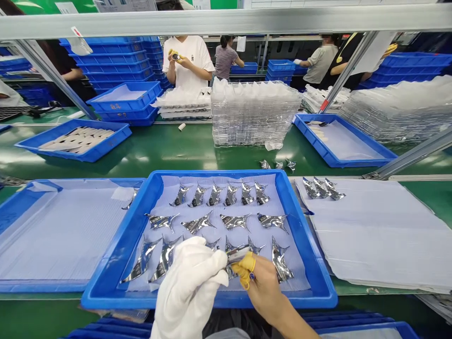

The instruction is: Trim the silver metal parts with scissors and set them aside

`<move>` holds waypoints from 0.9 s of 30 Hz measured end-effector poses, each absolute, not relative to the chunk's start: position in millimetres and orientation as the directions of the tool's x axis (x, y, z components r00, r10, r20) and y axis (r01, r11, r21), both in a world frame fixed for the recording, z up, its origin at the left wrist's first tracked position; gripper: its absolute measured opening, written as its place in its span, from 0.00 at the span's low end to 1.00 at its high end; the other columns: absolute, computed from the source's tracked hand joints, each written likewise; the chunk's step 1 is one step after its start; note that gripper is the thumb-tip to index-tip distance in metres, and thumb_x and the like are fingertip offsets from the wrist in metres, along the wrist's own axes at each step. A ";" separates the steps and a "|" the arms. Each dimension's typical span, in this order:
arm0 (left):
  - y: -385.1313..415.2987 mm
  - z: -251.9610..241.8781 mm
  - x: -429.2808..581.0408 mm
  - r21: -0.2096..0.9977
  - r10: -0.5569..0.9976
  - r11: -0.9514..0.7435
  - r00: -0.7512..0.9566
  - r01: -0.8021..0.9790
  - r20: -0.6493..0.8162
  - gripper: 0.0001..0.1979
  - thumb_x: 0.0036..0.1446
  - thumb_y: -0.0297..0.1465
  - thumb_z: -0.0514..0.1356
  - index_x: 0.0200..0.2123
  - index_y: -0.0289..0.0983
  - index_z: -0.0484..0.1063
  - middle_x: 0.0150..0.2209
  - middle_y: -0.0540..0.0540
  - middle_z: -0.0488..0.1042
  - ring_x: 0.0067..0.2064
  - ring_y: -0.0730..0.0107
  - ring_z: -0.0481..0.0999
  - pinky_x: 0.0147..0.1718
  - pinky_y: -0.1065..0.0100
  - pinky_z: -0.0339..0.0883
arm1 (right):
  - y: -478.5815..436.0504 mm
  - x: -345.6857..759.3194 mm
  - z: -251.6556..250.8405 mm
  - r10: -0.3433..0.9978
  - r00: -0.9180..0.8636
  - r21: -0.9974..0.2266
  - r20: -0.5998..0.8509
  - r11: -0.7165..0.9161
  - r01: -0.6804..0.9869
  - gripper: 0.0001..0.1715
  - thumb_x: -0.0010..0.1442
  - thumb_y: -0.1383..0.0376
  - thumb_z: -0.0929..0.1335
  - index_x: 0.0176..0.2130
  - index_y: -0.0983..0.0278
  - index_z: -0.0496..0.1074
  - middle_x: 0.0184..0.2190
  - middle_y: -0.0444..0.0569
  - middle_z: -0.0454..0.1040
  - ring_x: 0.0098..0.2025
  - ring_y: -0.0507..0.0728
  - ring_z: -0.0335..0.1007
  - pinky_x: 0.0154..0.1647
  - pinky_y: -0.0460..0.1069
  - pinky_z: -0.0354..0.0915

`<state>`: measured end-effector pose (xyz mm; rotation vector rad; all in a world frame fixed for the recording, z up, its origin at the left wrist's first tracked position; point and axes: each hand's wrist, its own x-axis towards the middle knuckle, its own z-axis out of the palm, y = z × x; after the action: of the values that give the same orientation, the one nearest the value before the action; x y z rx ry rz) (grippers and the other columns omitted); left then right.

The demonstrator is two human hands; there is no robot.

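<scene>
My left hand (190, 282), in a white glove, is closed in a pinch at one end of a shiny chrome-like metal piece (237, 254). My right hand (263, 285), with yellow finger covers on its fingertips, grips the other end. Both hands are above the front part of a blue tray (208, 301) lined with white sheet. Several curved, pointed mirror-finish pieces (200, 221) lie in rows in this tray. Part of the front row is hidden behind my hands, while one piece (280, 259) shows to the right of them.
Left stands another lined blue tray (52, 287) with one shiny piece (131, 198). White sheets (381, 235) at right carry 3 pieces (321, 188). Behind are small shiny parts (278, 165), a clear plastic tray stack (254, 115), a metal frame bar (226, 23) and co-workers (187, 61).
</scene>
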<state>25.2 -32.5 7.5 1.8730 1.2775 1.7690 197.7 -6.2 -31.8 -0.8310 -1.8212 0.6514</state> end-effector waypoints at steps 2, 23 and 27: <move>-33.0 10.6 23.8 0.662 0.712 -0.612 -0.061 0.433 0.699 0.16 0.64 0.30 0.64 0.54 0.47 0.80 0.36 0.49 0.84 0.37 0.62 0.81 0.56 0.50 0.70 | -4.6 196.4 -31.0 0.803 -0.272 -0.786 0.530 0.585 0.197 0.15 0.66 0.74 0.61 0.33 0.60 0.72 0.24 0.46 0.77 0.25 0.55 0.71 0.26 0.48 0.68; -27.6 -1.2 17.6 0.838 0.836 -0.480 -0.154 0.260 0.527 0.10 0.68 0.29 0.61 0.48 0.46 0.80 0.38 0.51 0.82 0.43 0.65 0.78 0.54 0.59 0.70 | -22.8 215.0 7.9 0.907 -0.361 -0.929 0.216 0.305 0.212 0.19 0.75 0.62 0.61 0.56 0.56 0.78 0.28 0.45 0.70 0.30 0.55 0.66 0.33 0.48 0.68; -27.1 -2.8 15.7 0.831 0.835 -0.490 -0.134 0.263 0.534 0.09 0.68 0.29 0.60 0.47 0.45 0.79 0.37 0.49 0.81 0.44 0.64 0.77 0.51 0.60 0.71 | -21.8 206.4 4.3 0.922 -0.315 -0.961 0.226 0.264 0.082 0.16 0.72 0.65 0.65 0.52 0.56 0.80 0.29 0.44 0.68 0.28 0.53 0.63 0.28 0.46 0.64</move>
<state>15.7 -27.1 -2.8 1.6854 1.2250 1.6625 206.4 -21.8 4.3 -0.9440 -1.6344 1.1710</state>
